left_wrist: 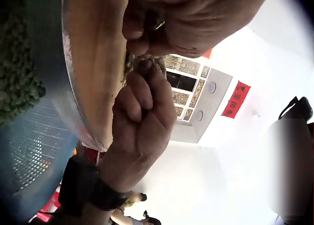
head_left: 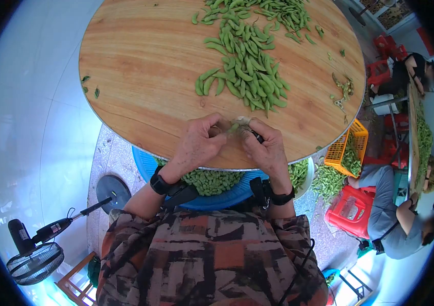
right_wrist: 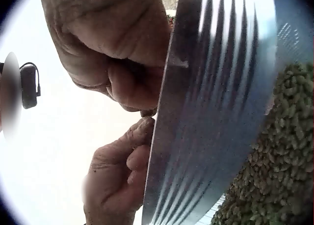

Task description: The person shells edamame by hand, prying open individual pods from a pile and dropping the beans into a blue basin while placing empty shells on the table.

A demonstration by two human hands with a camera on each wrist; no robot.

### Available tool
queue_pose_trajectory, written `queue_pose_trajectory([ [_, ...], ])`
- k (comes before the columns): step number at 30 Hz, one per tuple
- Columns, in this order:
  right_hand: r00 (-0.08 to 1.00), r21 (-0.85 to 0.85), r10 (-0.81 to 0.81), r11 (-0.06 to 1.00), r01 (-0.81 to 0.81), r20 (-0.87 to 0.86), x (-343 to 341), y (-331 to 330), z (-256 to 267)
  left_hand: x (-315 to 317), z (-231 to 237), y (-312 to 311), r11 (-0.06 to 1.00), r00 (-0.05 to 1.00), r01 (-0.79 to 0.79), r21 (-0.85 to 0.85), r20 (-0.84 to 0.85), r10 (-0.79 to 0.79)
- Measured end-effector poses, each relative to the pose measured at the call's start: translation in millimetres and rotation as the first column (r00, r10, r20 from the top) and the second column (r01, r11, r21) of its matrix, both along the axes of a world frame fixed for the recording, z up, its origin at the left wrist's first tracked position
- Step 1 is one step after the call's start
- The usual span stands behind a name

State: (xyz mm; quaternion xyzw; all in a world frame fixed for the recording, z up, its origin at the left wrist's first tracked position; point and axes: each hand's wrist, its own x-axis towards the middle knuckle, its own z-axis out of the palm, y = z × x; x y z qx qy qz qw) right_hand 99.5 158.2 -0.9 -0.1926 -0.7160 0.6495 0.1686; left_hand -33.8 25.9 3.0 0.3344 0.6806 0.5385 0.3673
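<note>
Round wooden table point(head_left: 140, 66), biggest item, near edge right up at the person. Blue tub point(head_left: 207, 205) below the table's near edge, partly under it, loose green beans point(head_left: 212, 182) inside; presumably set there so beans drop straight in from the hands. Pile of green pods point(head_left: 252, 76) runs from the table's far side toward its near edge, front end just beyond the hands, likely for short reaches. Yellow crate point(head_left: 362, 136) on the floor off the table's right side, pods in it, maybe spare stock.

Left hand point(head_left: 199, 143) over the table's near edge: fingers curled in, thumb and forefinger closed in what looks like a pinch on a pod. Right hand point(head_left: 265, 148) facing it, same spot, also curled, tips pinched at the pod's other side; probably two-handed for opposed grip. Dark bit at right fingers, unclear what. Shrivelled scraps point(head_left: 347, 89) near the table's right rim, seemingly pushed aside. Smallest: single green pod point(head_left: 235, 127), between the fingertips above the table's near edge, blurred, mostly covered.
</note>
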Motion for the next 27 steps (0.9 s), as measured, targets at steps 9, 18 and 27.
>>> queue_pose_trajectory([
  [9, 0.999, -0.525, 0.051, 0.850, -0.049, -0.010, 4.2, 5.2, 13.5, 8.5, 0.2, 6.1, 0.978, 0.777, -0.024, 0.208, 0.619, -0.113],
  [18, 0.999, 0.059, -0.030, 0.998, 0.029, 0.011, 4.7, 3.9, 5.3, -0.7, -11.0, 4.6, 0.991, 0.881, 0.075, 0.106, 0.459, -0.116],
  [27, 0.962, 0.493, -0.206, 0.828, 0.268, -0.177, -8.2, -25.4, 18.7, 13.4, -21.2, 9.6, 0.928, 0.492, -0.244, 0.283, 0.860, -0.133],
])
